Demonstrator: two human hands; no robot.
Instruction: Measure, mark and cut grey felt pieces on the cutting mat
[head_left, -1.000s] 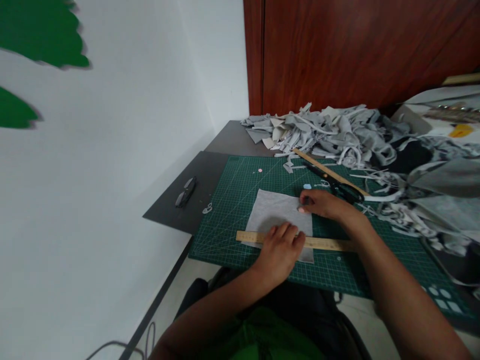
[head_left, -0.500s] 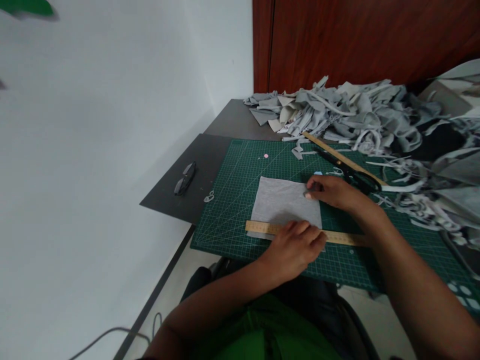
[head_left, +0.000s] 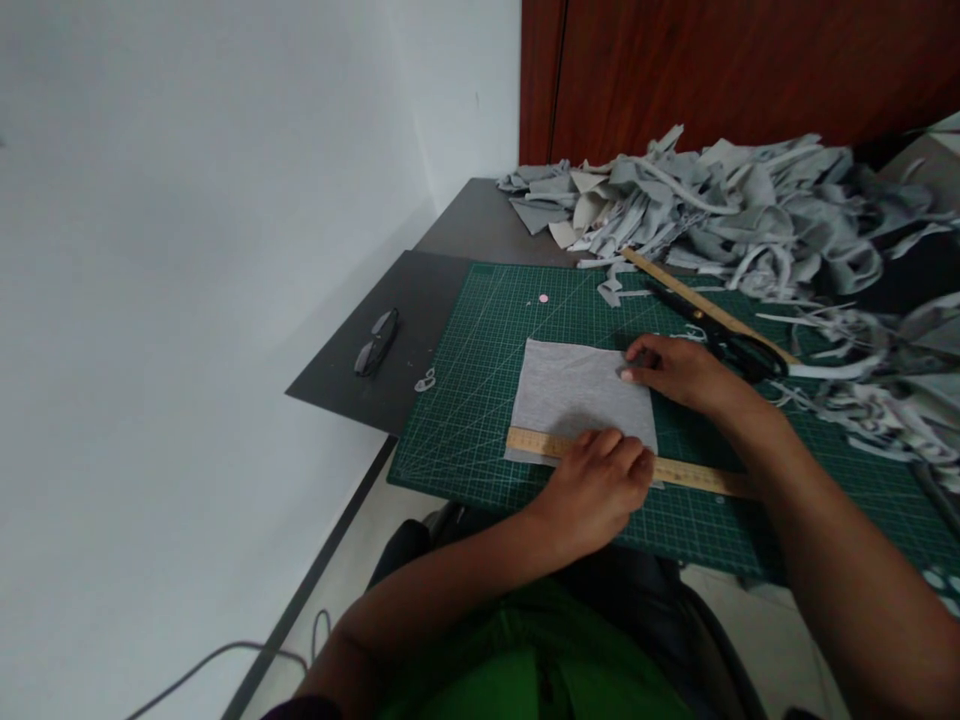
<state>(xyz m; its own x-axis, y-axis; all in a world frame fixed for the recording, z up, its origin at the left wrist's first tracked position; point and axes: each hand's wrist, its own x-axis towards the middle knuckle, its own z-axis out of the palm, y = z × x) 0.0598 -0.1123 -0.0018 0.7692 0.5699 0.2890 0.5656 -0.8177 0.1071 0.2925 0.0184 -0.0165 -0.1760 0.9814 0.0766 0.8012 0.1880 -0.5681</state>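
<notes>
A light grey cloth square [head_left: 574,385] lies flat on the green cutting mat [head_left: 457,420]. Across its near edge runs a wooden ruler [head_left: 694,474], extending past the cloth to the right. My left hand [head_left: 600,490] bears down on the ruler, fingers bent together over it. At the cloth's far right corner rests my right hand [head_left: 675,370], its fingers curved and the thumb and index tips apart. The palm side of that hand is hidden. Black-handled scissors [head_left: 739,350] lie to its right, alongside a second wooden ruler [head_left: 679,287].
A heap of grey fabric scraps [head_left: 697,200] fills the back and right of the table. Eyeglasses [head_left: 377,343] lie on a dark board [head_left: 337,380] at the left. Small scraps [head_left: 425,380] and a pink dot [head_left: 544,299] sit on the mat. A white wall stands close on the left.
The whole view has shifted slightly, so things appear a little higher and farther right. A small light-blue bit beyond my right hand is now out of sight. My left hand stays on the ruler.
</notes>
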